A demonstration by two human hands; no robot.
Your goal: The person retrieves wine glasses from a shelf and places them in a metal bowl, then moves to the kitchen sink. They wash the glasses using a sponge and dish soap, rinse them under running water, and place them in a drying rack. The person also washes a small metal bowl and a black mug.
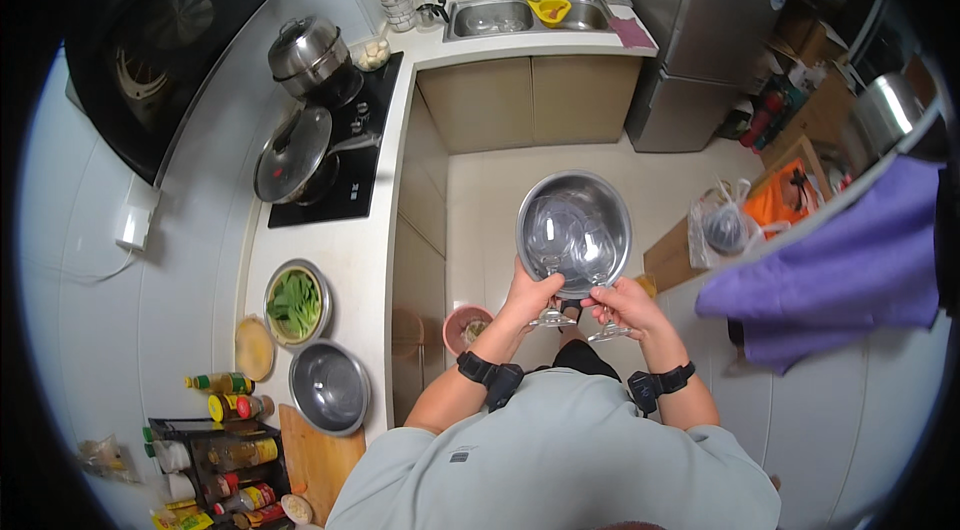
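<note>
Ahead of my body, over the floor, a stainless steel bowl (574, 230) is held with two stemmed glasses lying in it, their feet sticking out over the near rim. My left hand (537, 291) grips the bowl's rim and the stem of the left glass (551, 230). At the near right rim, my right hand (624, 305) has its fingers round the stem of the right glass (596, 249); whether it also bears the bowl's weight is hard to tell. Both wrists wear black straps.
A counter (375, 260) on the left bears a cooktop with a lidded pan (294, 155), a steamer pot, a bowl of leafy greens (295, 303) and an empty metal bowl (328, 386). A double sink (495, 18) stands ahead, a fridge (686, 27) to its right. A pink bin (466, 326) is on the floor.
</note>
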